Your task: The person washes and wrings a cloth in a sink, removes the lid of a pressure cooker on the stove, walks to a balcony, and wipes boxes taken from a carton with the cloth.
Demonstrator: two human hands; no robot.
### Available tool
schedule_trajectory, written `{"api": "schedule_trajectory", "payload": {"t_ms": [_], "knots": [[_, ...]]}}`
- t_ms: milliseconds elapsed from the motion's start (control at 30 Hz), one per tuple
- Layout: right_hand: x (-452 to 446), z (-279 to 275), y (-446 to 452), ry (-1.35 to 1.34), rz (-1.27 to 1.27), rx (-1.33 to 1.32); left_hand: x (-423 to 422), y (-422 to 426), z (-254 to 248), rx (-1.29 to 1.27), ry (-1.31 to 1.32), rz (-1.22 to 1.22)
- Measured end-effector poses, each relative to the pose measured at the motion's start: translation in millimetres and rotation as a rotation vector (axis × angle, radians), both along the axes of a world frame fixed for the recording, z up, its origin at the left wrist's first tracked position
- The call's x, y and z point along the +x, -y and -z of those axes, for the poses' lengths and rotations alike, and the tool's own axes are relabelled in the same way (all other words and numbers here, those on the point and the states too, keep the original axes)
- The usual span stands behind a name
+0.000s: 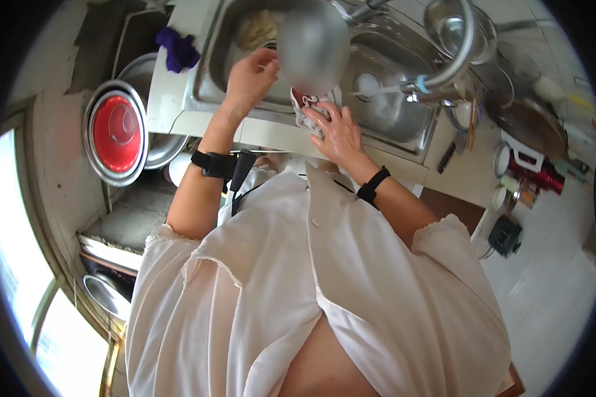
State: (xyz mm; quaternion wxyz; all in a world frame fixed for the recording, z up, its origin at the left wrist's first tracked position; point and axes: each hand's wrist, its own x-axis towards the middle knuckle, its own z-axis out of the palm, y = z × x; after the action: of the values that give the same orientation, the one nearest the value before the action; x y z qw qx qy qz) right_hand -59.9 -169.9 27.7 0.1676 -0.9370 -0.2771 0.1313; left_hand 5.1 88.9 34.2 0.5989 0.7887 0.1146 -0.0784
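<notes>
My left hand (250, 81) is over the left sink basin (213, 73), its fingers curled at the edge of a round grey shape (313, 43). That shape is too blurred to name, and what my left fingers hold is not clear. My right hand (340, 134) is wet and closed on a white cloth with a dark red pattern (299, 104). The cloth is at the front rim between the basins, just below the blurred shape. Something pale and yellowish (258, 30) lies in the left basin. In the right basin (400, 122) there is a drain (367, 85).
A curved faucet (469, 46) reaches over the right basin, near a steel pot (460, 30). To the right are a black-handled knife (447, 157), a wok (530, 122) and a red thermos (540, 173). A purple cloth (177, 49) and a red basin (118, 126) are on the left.
</notes>
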Motion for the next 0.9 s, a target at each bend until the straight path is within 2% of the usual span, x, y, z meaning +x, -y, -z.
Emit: {"api": "schedule_trajectory", "payload": {"t_ms": [100,233,267,367,400,433,467,500,533,567,600,633,700,767,800,833,900], "knots": [[-10.0,-8.8,18.0,-0.003,0.109,-0.011,20.5,56.9,-9.8,0.053,0.121,0.163],[-20.6,-14.1,55.8,-0.095,0.238,-0.08,48.3,127.9,-21.1,0.085,0.143,0.367],[-23.5,-10.6,73.3,-0.118,0.277,-0.107,53.5,144.1,-30.0,0.035,0.089,0.402],[-27.4,-9.9,131.4,-0.16,0.349,-0.144,69.9,188.2,-3.0,-0.037,0.128,0.432],[-28.1,-11.4,150.9,-0.155,0.352,-0.183,71.7,199.5,-2.4,-0.212,0.066,0.406],[-26.0,-12.7,170.9,-0.148,0.349,-0.222,73.9,206.2,-0.9,-0.211,0.067,0.414],[-23.2,-16.6,190.0,-0.15,0.355,-0.221,73.5,209.9,-8.6,-0.133,0.163,0.439],[-20.0,-22.1,209.3,-0.187,0.35,-0.326,73.5,213.4,-9.5,-0.055,0.258,0.462],[-17.7,-25.4,230.3,-0.226,0.344,-0.432,80.8,214.3,4.1,-0.02,0.309,0.578],[-14.4,-21.6,257.0,-0.232,0.347,-0.431,88.2,215.5,20.3,0.008,0.365,0.691],[-9.3,-13.0,286.8,-0.147,0.228,-0.515,86.5,223.9,34.2,-0.164,0.17,0.576],[-4.7,-7.3,307.2,-0.06,0.103,-0.598,84.7,227.1,39.4,-0.214,0.106,0.521],[4.4,-3.2,324.1,0.034,0.043,-0.61,80.6,233.1,43.5,-0.318,-0.014,0.398],[11.6,0.1,328.7,0.126,-0.023,-0.614,76.0,231.8,47.3,-0.242,-0.047,0.421],[14.7,-8.4,321.1,0.133,0.115,-0.638,79.7,232.1,55.3,0.008,0.059,0.484],[11.5,-12.7,314.4,0.134,0.258,-0.661,76.4,230.8,62.8,0.012,0.048,0.483],[-0.6,-5.1,307.6,0.049,0.274,-0.629,71.9,226.0,69.7,0.06,0.119,0.574]]}}
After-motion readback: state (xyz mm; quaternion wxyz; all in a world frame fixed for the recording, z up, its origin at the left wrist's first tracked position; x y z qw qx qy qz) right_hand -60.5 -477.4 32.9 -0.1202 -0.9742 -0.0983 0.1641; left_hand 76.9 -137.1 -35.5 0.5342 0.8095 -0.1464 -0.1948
